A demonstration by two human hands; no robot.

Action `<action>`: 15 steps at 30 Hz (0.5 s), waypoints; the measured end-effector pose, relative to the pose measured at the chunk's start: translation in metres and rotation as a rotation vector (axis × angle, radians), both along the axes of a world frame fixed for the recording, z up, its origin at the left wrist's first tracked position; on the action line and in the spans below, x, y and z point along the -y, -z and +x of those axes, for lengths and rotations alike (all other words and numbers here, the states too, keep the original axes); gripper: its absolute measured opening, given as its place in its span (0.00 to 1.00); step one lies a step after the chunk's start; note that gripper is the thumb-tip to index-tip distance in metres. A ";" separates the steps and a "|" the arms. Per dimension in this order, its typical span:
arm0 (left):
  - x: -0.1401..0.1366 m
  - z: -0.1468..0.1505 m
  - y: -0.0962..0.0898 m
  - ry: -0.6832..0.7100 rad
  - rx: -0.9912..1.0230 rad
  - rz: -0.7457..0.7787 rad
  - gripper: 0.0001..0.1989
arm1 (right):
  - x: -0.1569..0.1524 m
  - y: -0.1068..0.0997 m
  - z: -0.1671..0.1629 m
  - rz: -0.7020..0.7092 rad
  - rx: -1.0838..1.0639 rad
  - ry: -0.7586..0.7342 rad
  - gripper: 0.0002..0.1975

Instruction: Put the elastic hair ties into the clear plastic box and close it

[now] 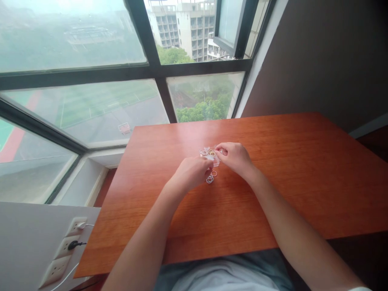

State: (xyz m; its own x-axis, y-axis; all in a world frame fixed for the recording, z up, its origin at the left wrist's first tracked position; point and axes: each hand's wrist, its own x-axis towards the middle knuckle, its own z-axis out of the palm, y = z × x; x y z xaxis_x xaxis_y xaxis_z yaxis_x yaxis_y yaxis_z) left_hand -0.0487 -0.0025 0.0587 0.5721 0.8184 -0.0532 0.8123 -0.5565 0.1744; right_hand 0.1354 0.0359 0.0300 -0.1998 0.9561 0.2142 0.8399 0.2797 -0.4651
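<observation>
A small clear plastic box [216,162] lies on the wooden table [242,218], between my two hands. Small rings [205,152] in white and yellowish tones sit in and around its far part; they look like little hair ties. Several more pale rings [209,178] lie in a loose cluster on the wood just nearer to me. My left hand [194,171] is closed at the box's left side, next to a whitish flat piece, its fingertips partly hidden. My right hand [235,155] pinches at the box's right edge; what lies between its fingers is too small to tell.
Large dark-framed windows [160,70] stand beyond the table's far and left edges, with one pane swung outward. A grey wall [318,60] rises at the right. Wall sockets [64,246] with plugs and cables are at the lower left, beside the table.
</observation>
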 end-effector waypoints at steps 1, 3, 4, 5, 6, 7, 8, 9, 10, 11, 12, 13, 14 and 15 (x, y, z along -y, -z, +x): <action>0.001 0.001 -0.001 0.018 -0.009 -0.023 0.10 | 0.000 0.000 0.000 -0.002 -0.001 0.004 0.09; 0.004 0.002 -0.002 0.052 -0.030 -0.071 0.09 | 0.000 -0.001 0.000 -0.009 0.000 0.002 0.09; 0.005 0.002 -0.003 0.063 -0.041 -0.088 0.08 | 0.000 -0.001 0.000 -0.011 0.001 0.002 0.09; 0.006 0.001 -0.003 0.069 -0.050 -0.097 0.08 | 0.000 -0.001 0.000 -0.011 0.002 -0.001 0.09; 0.007 0.001 -0.004 0.068 -0.058 -0.099 0.08 | 0.001 -0.002 -0.001 -0.010 0.002 -0.003 0.09; 0.007 0.001 -0.004 0.065 -0.065 -0.097 0.07 | 0.001 -0.002 -0.001 -0.008 0.001 -0.006 0.09; 0.007 0.000 -0.005 0.061 -0.071 -0.097 0.07 | 0.001 -0.003 -0.001 -0.008 0.001 -0.010 0.09; 0.008 0.000 -0.004 0.062 -0.075 -0.099 0.06 | 0.001 -0.003 -0.001 -0.008 0.000 -0.014 0.09; 0.008 -0.001 -0.004 0.064 -0.078 -0.104 0.06 | 0.002 -0.003 -0.002 -0.010 0.000 -0.016 0.09; 0.007 -0.001 -0.004 0.067 -0.081 -0.109 0.07 | 0.002 -0.004 -0.002 -0.012 0.002 -0.017 0.09; 0.007 -0.001 -0.003 0.067 -0.084 -0.112 0.08 | 0.002 -0.004 -0.002 -0.013 0.004 -0.015 0.09; 0.007 -0.001 -0.002 0.063 -0.084 -0.114 0.09 | 0.002 -0.004 -0.002 -0.014 0.006 -0.011 0.09; 0.007 -0.001 -0.002 0.057 -0.081 -0.114 0.10 | 0.002 -0.003 -0.002 -0.013 0.007 -0.007 0.09; 0.006 -0.002 -0.001 0.050 -0.074 -0.115 0.10 | 0.002 -0.003 -0.002 -0.013 0.007 -0.004 0.09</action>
State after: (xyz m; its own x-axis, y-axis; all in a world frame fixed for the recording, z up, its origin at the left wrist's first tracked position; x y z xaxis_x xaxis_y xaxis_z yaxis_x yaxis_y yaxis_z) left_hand -0.0504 -0.0089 0.0601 0.6035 0.7749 -0.1881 0.7968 -0.5768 0.1802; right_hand 0.1336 0.0343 0.0333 -0.2052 0.9579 0.2007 0.8419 0.2773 -0.4628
